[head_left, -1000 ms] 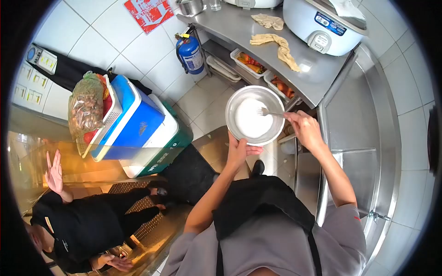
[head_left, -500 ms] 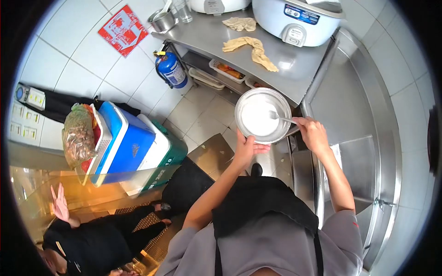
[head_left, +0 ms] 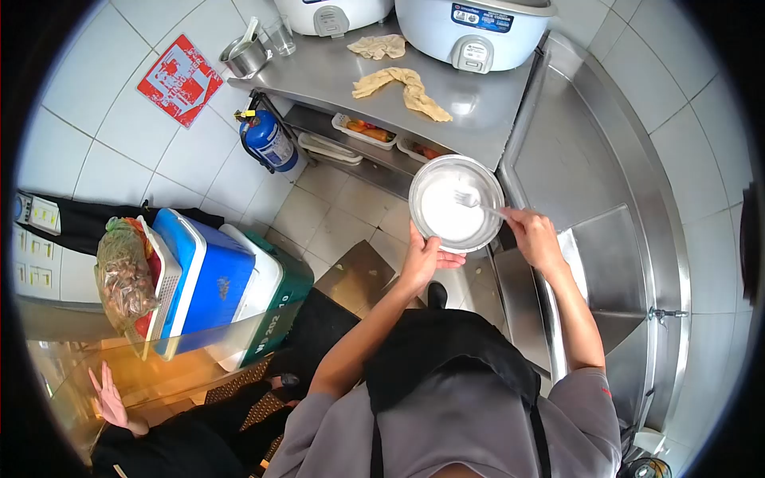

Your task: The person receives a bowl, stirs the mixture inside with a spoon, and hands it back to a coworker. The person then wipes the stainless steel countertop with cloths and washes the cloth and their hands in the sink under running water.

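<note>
A round metal bowl (head_left: 416, 215) with white contents (head_left: 453, 215) is held out in front of my body. My left hand (head_left: 428, 259) grips its near left rim, thumb at the side and fingers under it. In my right hand (head_left: 535, 237), closed at the bowl's right edge, is the handle of a fork (head_left: 470, 199); its tines rest in or just over the white contents. Whether those contents are liquid or powder I cannot tell.
Ahead stands a steel table (head_left: 319, 76) with a blue rice cooker (head_left: 478, 36) and crumpled cloths (head_left: 402, 88). A steel sink (head_left: 574, 143) runs along my right. Leftward are a fire extinguisher (head_left: 269, 142), a blue cooler box (head_left: 209, 279) and another person's raised hand (head_left: 110, 394).
My view has turned slightly, so the table and cooker sit further left. The fork has shifted a little within the bowl. The bowl stays in my left hand.
</note>
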The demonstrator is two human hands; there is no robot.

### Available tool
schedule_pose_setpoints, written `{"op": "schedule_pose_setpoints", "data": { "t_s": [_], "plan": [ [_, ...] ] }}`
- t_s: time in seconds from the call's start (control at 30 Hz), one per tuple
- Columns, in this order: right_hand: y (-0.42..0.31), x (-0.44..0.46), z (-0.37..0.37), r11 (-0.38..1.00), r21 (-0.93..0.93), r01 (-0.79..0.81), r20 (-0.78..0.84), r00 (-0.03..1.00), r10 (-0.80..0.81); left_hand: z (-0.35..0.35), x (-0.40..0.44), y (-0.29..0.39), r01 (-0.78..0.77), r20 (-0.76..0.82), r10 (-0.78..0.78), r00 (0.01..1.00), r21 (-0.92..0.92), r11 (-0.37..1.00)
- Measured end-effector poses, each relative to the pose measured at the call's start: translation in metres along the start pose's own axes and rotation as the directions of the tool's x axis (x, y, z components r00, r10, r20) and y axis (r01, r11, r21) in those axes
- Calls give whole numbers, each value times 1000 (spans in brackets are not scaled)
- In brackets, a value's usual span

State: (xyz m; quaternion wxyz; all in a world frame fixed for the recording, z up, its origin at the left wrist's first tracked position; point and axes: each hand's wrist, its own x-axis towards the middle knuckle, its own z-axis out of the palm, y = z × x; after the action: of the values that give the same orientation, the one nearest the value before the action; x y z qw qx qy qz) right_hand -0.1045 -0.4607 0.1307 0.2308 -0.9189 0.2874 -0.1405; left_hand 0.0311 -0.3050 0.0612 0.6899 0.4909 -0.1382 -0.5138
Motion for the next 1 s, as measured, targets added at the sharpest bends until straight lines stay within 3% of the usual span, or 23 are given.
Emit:
{"op": "schedule_pose_setpoints", "data": {
  "t_s": [0.1,0.2,0.3,0.4,0.5,0.53,0.63,0.77,0.8,0.9,0.93,1.0],
  "plan": [
    [3,-9,-3,991,122,-52,170,985,31,-2,-1,0,24,-4,-24,1000,-2,1000],
    [10,-9,10,1000,26,-18,-54,998,20,-2,-4,-1,41,12,-41,999,-25,999],
    [8,-15,3,994,100,-32,142,990,17,-1,-6,-1,31,18,-31,999,-24,999],
    [6,-11,1,994,20,-106,29,994,105,1,-7,-1,5,2,-5,1000,-10,1000],
    [9,-15,9,994,96,53,59,997,-59,1,-8,-3,3,-7,-3,1000,-2,1000],
    [5,-15,2,994,106,-10,176,984,-9,1,-8,-2,2,-11,-2,1000,-1,1000],
    [0,-9,-5,994,32,-101,88,991,97,1,-14,0,8,-35,-7,999,7,1000],
    [3,-1,17,989,106,98,105,988,-109,-1,-19,-1,-31,-77,30,997,-4,1000],
    [-4,0,8,986,152,72,165,981,-98,-4,-21,-1,-47,-97,46,994,1,999],
    [-9,17,11,996,64,70,82,994,-75,-18,-26,-3,-77,-132,71,989,-41,996],
    [-11,24,27,982,77,172,4,985,-173,-18,-30,-1,-71,-151,62,987,-56,996],
    [-23,27,35,970,99,222,151,960,-235,-25,-36,-2,-99,-197,80,977,-85,991]
  ]
}}
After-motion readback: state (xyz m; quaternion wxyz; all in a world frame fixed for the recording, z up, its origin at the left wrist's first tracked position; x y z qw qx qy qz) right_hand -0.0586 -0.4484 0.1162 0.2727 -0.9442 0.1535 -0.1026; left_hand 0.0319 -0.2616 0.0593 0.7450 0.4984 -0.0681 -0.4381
